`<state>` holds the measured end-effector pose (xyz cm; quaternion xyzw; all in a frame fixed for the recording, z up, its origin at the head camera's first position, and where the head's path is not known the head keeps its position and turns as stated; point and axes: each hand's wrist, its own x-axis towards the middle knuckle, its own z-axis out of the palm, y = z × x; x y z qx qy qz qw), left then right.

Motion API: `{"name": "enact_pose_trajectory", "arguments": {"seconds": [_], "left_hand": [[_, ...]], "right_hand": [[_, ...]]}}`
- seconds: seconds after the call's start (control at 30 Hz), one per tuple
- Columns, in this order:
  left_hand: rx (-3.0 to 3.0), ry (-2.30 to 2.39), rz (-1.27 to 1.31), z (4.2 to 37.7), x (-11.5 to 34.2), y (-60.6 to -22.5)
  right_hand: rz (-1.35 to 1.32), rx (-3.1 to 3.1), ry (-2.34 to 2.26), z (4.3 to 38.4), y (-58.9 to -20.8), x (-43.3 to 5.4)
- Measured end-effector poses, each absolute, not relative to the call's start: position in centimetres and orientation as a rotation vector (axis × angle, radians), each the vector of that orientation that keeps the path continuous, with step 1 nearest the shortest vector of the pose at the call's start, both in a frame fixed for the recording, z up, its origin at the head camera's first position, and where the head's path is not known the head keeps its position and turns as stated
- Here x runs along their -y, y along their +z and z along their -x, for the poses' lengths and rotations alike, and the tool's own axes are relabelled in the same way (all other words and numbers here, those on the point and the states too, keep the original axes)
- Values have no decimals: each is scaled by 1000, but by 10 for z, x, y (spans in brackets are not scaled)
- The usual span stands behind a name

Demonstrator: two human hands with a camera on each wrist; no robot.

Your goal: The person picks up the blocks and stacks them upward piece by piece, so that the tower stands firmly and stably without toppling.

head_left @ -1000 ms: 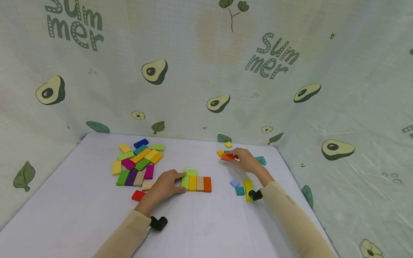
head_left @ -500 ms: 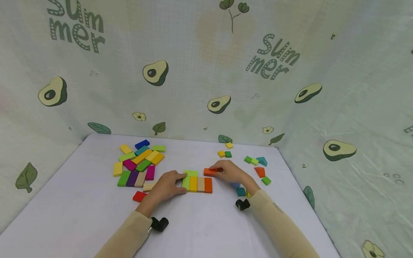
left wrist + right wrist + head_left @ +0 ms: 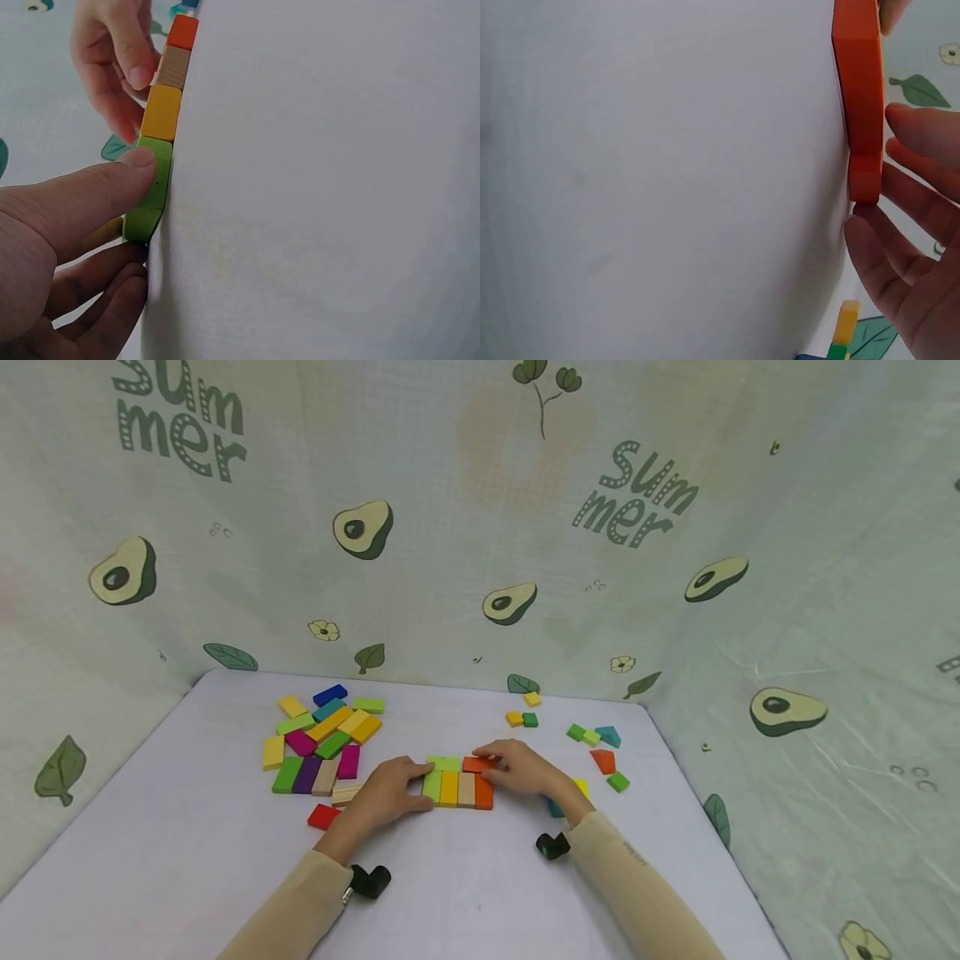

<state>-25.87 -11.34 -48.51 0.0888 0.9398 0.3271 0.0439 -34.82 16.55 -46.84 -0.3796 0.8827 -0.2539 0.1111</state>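
In the head view a row of flat wooden blocks lies mid-table: a light green block point(image 3: 432, 787), a yellow block point(image 3: 449, 789), a plain wood block point(image 3: 467, 790) and an orange block point(image 3: 484, 795). Behind the row, light green point(image 3: 448, 762) lies crosswise at the left. A crosswise orange block point(image 3: 472, 764) sits at the right. My left hand point(image 3: 384, 793) holds the row's left end, thumb on the green block point(image 3: 155, 176) in the left wrist view. My right hand point(image 3: 523, 768) has thumb and fingers around the crosswise orange block, at its end point(image 3: 865, 178) in the right wrist view.
A cluster of mixed blocks point(image 3: 330, 745) lies to the left, with a red block point(image 3: 324, 816) nearer my left forearm. Small pieces, including an orange one point(image 3: 603, 762) and a teal one point(image 3: 609, 737), lie back right. My right wrist partly hides a teal block point(image 3: 555, 808).
My right hand has brought the orange block from the back right leftward and set it behind the row, beside the light green. The left hand has stayed at the row's left end.
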Motion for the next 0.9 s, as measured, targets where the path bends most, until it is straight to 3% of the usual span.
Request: {"name": "enact_pose_trajectory", "arguments": {"seconds": [0.5,0.9], "left_hand": [[-2870,965,-270,261,108,-486],[-2871,961,-233,259,108,-484]], "right_hand": [[1089,-2628,-672,337,-471,-161],[838,-2660,-741,307,-463,-164]]}}
